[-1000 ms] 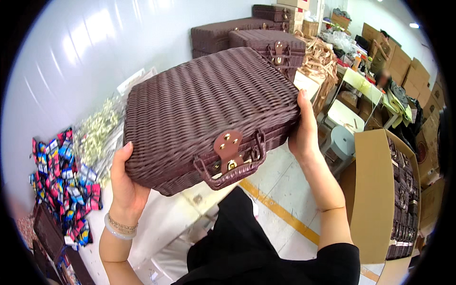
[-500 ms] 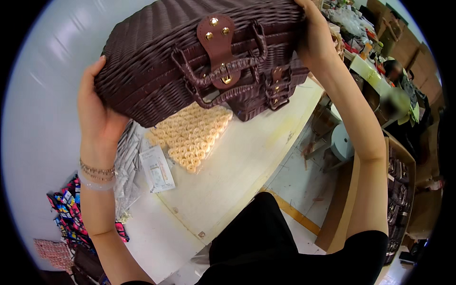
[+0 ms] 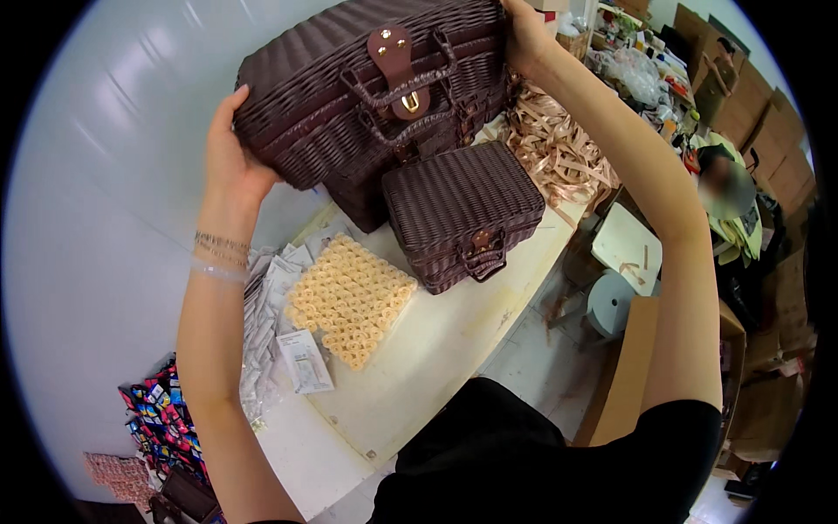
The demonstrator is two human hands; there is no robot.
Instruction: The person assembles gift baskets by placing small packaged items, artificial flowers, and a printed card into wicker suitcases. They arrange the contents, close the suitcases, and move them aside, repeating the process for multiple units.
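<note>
A large dark brown wicker suitcase [image 3: 301, 96] is held up between my hands, tilted, with its leather clasp and two woven handles facing me. My left hand [image 3: 234, 157] grips its left end, thumb on top. At the far right end, my right hand [image 3: 527, 42] holds the other side; some of its fingers are hidden behind the wicker. Just below stands a smaller brown wicker case [image 3: 463, 205] on the white table [image 3: 419, 367]. Another brown wicker case [image 3: 356, 199] shows partly behind it, mostly covered by the large one.
Cream rose-shaped pieces in a clear bag [image 3: 349, 293] lie on the table near white packets [image 3: 262, 319] and one flat packet [image 3: 305, 361]. Beige ribbon [image 3: 563, 148] is heaped at the far right. Beyond the table are a stool [image 3: 608, 301], a cardboard box [image 3: 624, 362] and a seated person [image 3: 729, 192].
The large suitcase has moved farther from me, toward the back of the table, with both hands still on it. The smaller case, partly covered before, now shows in full.
</note>
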